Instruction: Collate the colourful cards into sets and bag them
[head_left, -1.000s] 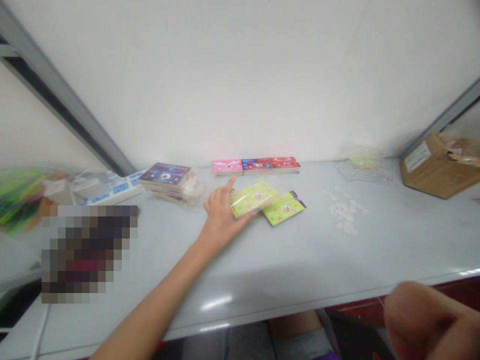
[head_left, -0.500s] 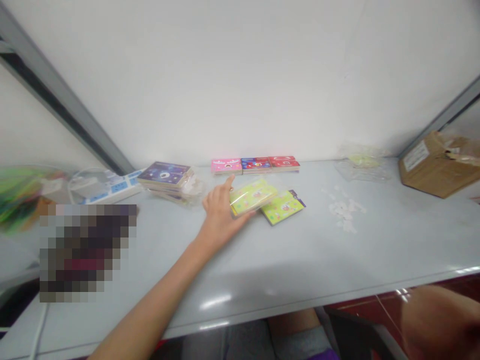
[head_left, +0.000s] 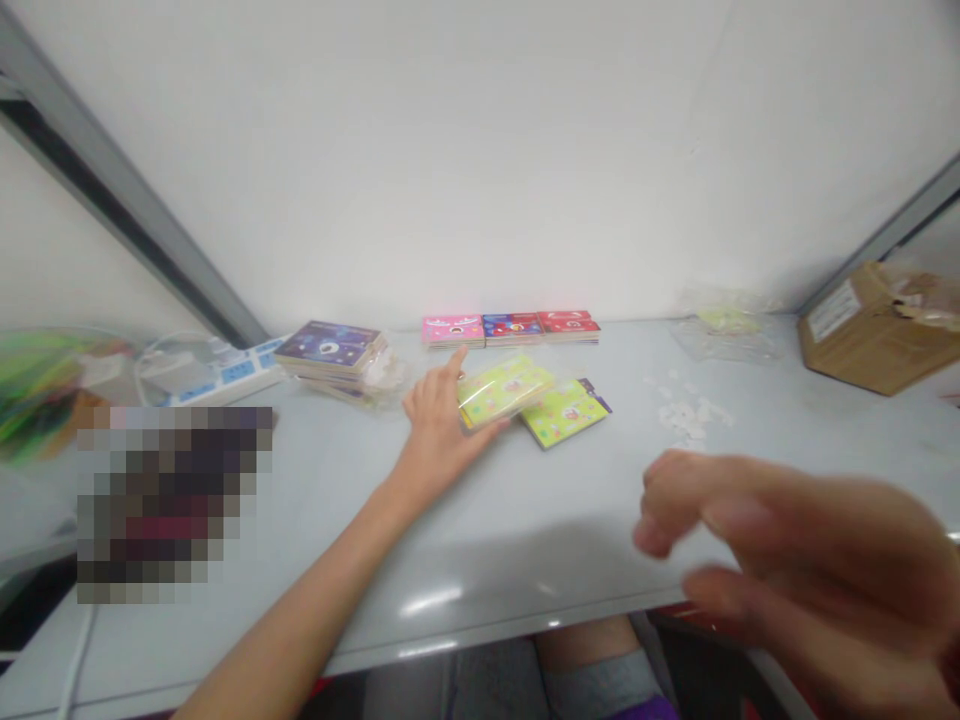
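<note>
Your left hand held the clear-sleeved green booklet by its left end between spread thumb and fingers, seemingly to steady it where it overlapped a second green booklet. Your right hand, half-open with nothing visible in it, hung nearer you. Card stacks lined the wall, presumably out of the way.

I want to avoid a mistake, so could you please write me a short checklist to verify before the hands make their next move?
1. Left grip touching the bagged card: ok, at its left end.
2. Right grip touching the bagged card: not ok, it is apart.
3. Right grip empty: cannot tell, blurred.
4. Bagged card clear of the booklet: not ok, they overlap.
5. White scraps clear of the booklet: ok, they lie apart.
</note>
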